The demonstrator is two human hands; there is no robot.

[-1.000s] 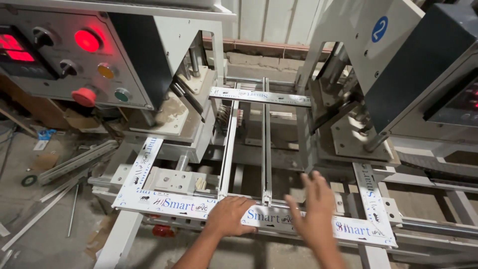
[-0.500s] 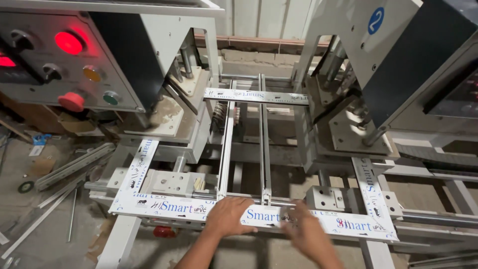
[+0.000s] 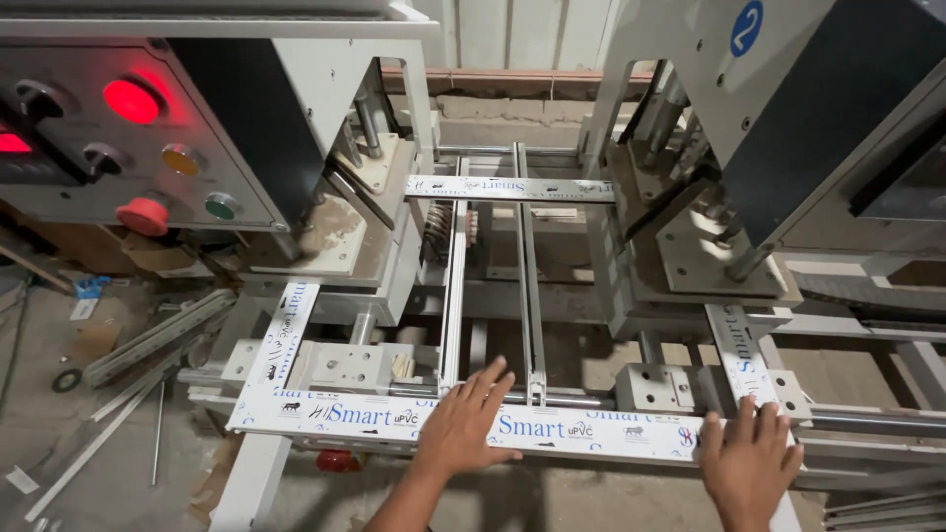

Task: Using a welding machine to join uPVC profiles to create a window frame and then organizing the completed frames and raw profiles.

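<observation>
The left hand (image 3: 461, 426) is lying flat on the near white profile bar (image 3: 394, 419), fingers (image 3: 488, 382) spread and gripping nothing, palm pressing on the bar about midway along its length. The right hand (image 3: 749, 463) is now resting at the bar's right end, fingers loosely fanned over the corner where the right side bar (image 3: 737, 355) meets it — half a second ago it was nearer the middle, close beside the left hand. That outward shift is spreading the two hands along the bar, which suggests the frame is being steadied or seated at its corner rather than lifted. The bar itself is lying across the machine's front supports, touching the left side bar (image 3: 286, 330) at the other corner. Beyond, two thin rails (image 3: 522, 266) are running back to the far white bar (image 3: 507, 188) between the two machine heads. Further left, a red lamp (image 3: 130, 100) is glowing on the control panel (image 3: 108, 138).
</observation>
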